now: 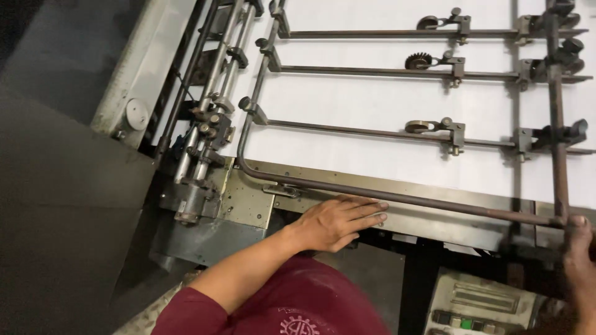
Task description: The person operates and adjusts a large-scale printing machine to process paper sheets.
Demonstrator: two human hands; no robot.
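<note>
Fingers: those of the left hand [338, 222] lay straight and together, flat on the metal front plate [428, 218] of the machine, gripping nothing; those of the right hand [580, 248], at the right border of the view, were curled by the end of the guard bar [397, 197], though whether they clasped it could not be told.
Far left: dark grey floor [56, 205] and a pale metal side frame [139, 74] running diagonally up and right.
Left mechanism: bundle of bright shafts and clamps [208, 118] set along the frame, above a worn brass-coloured plate [248, 201].
Surface: broad white sheet bed [372, 102] filling the upper middle and right.
Guard bar, position: just beyond the left fingertips, along the near edge of the bed.
Guard bar, axis: long axis left to right, dropping slightly toward the right; its left end bent upward along the bed's side.
Cross rods: three thin rods [372, 131] lay over the bed, parallel, each carrying a small wheel [418, 61].
Right upright rod: a brown rod [557, 124] ran top to bottom, meeting the guard bar by the right hand.
Edges: the bed's near edge met the front plate; open bed lay between the rods.
Below: a maroon sleeve [248, 310] and a grey control box [481, 304] with coloured buttons.
</note>
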